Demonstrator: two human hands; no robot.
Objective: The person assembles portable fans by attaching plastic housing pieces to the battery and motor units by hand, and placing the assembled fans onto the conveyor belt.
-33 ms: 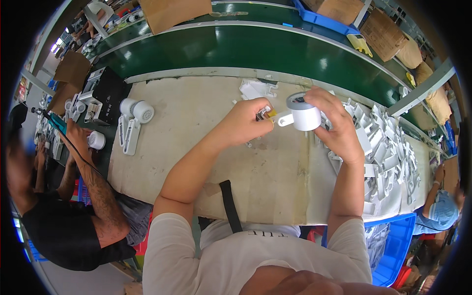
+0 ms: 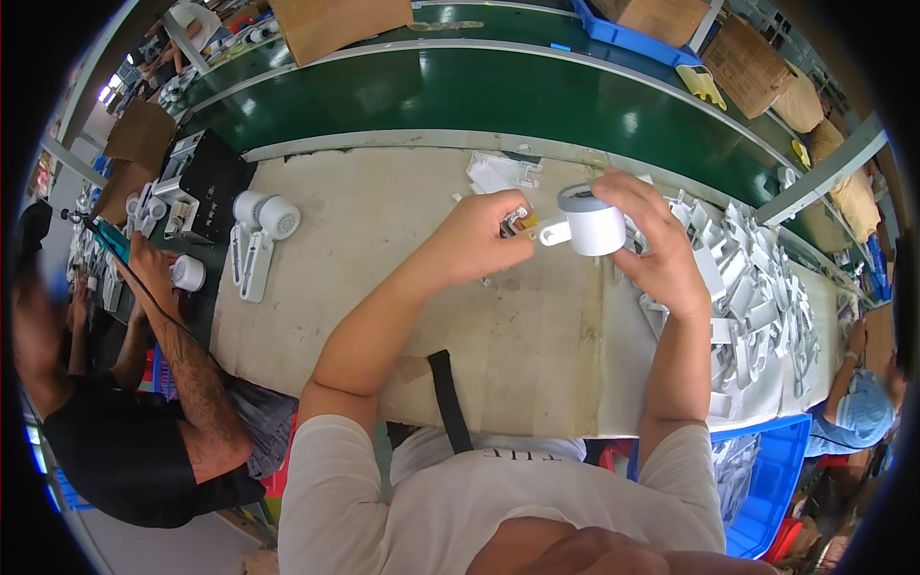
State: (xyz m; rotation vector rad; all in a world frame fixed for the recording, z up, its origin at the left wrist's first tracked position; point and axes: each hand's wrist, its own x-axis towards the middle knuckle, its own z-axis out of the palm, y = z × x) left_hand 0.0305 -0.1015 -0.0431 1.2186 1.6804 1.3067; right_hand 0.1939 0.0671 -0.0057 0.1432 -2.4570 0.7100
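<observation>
My right hand grips a white cylindrical housing with a grey top, held up over the table. A short white arm with a rounded end juts from the housing toward my left hand. That hand is closed, its thumb and fingers pinched round something small. Only a bit of yellow and a dark part show by its fingertips; the rest is hidden. Behind it lie several loose white plastic parts. A big pile of white plastic parts covers the table right of my right hand.
White assembled units with round perforated heads lie at the table's left, by a black machine. A co-worker sits left, holding a teal tool. A green conveyor runs behind the table. A blue bin stands lower right.
</observation>
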